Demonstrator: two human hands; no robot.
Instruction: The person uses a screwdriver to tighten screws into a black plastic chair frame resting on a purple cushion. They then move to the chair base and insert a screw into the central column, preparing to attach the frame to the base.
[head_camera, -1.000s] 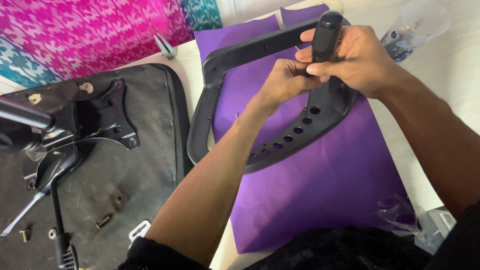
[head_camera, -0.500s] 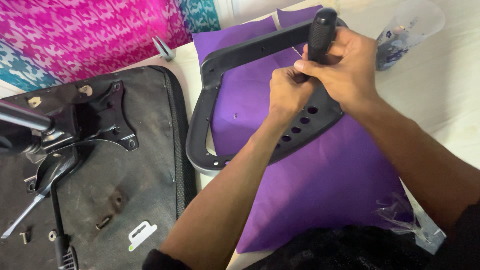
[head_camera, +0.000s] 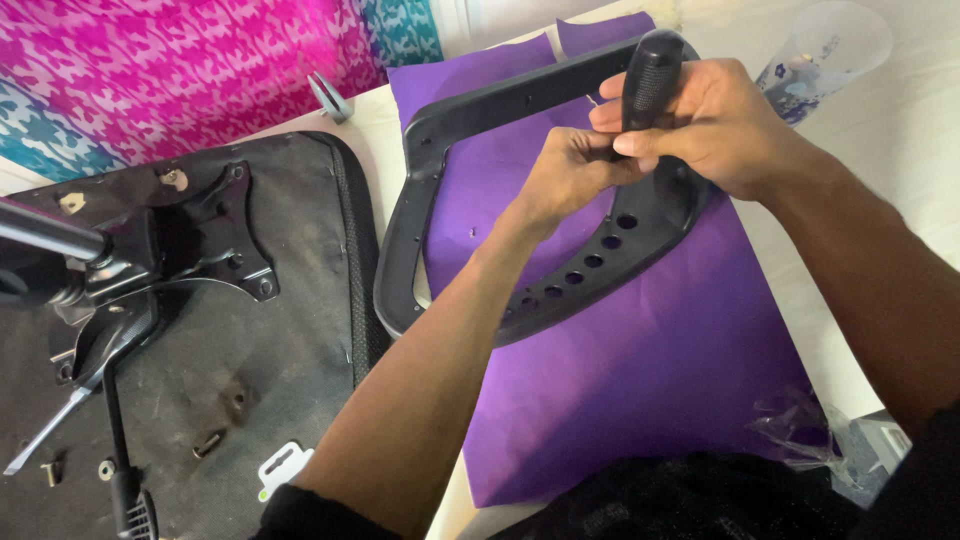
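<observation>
The upturned chair seat (head_camera: 230, 400) lies at the left, and the black armrest frame (head_camera: 560, 290) rests on the purple sheet (head_camera: 650, 400) beside it. The right hand (head_camera: 720, 120) grips a black ribbed tool handle (head_camera: 652, 70) upright over the frame's upper end, while the left hand (head_camera: 570, 175) pinches closed at its base; this looks like the fastening step. The next move, I judge, calls for keeping the tool straight over its hole.

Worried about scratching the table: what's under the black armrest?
A purple sheet lies under the black armrest, over the white table. Both hands, left and right, cover its upper end.

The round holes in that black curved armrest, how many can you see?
6, in a curved row along the armrest's lower bar, from beside the left hand down toward the forearm. More may be hidden under the hands.
</observation>
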